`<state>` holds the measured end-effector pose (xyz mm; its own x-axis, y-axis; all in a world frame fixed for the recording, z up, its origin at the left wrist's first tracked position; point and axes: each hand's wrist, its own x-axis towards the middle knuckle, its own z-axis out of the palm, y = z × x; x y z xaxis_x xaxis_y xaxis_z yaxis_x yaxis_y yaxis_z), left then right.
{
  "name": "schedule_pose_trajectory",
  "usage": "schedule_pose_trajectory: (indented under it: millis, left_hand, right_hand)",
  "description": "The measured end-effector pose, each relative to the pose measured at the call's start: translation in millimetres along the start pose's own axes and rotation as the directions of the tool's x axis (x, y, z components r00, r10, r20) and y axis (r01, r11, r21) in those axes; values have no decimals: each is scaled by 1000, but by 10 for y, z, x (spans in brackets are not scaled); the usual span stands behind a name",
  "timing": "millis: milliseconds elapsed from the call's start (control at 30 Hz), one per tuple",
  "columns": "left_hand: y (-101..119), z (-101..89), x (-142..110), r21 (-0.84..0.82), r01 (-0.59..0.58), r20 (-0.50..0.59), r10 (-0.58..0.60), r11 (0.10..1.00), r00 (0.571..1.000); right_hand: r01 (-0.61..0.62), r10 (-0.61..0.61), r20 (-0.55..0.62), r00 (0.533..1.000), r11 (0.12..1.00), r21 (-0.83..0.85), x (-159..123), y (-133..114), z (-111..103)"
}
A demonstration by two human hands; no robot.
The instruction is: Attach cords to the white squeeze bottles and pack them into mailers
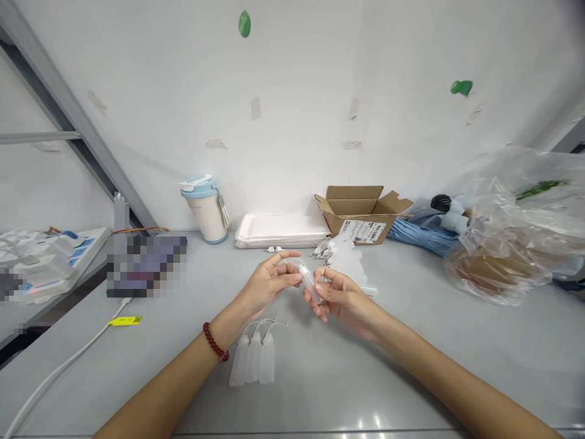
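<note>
My right hand (338, 297) is closed around a small translucent plastic bottle (309, 281), tilted with its top toward the left. My left hand (269, 281) pinches at the bottle's top with thumb and fingers, index finger stretched out. A red bead bracelet (214, 342) sits on my left wrist. Three more small translucent bottles (253, 361) with tethered caps lie side by side on the grey table, just below my left wrist. A pile of similar bottles and caps (343, 257) lies behind my hands.
At the back stand a white and blue cup (205, 209), a stack of white trays (280, 230) and an open cardboard box (362, 213). A clear plastic bag (512, 231) and blue cloth (420, 235) fill the right. A white cable with yellow tag (124, 321) runs at left.
</note>
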<state>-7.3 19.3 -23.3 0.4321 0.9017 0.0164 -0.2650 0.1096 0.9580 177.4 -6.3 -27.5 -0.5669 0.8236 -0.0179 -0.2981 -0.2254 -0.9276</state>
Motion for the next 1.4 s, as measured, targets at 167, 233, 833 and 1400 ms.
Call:
schedule_pose_trajectory:
  millis: [167, 233, 833, 1400]
  left_hand:
    - [-48, 11, 11, -5, -53, 14, 53, 999, 999]
    - [-48, 4, 14, 19, -47, -13, 47, 999, 999]
    - [62, -13, -3, 426, -78, 22, 76, 901, 997]
    - [25, -31, 11, 377, -120, 88, 94, 918, 992]
  right_hand:
    - [-3, 2, -18, 1000, 1000, -24, 11, -27, -16]
    - [-12, 12, -2, 1000, 1000, -21, 8, -25, -11]
    - [-79, 75, -55, 996, 995, -56, 19, -11, -22]
    - [-131, 135, -69, 988, 990, 52, 25, 45, 28]
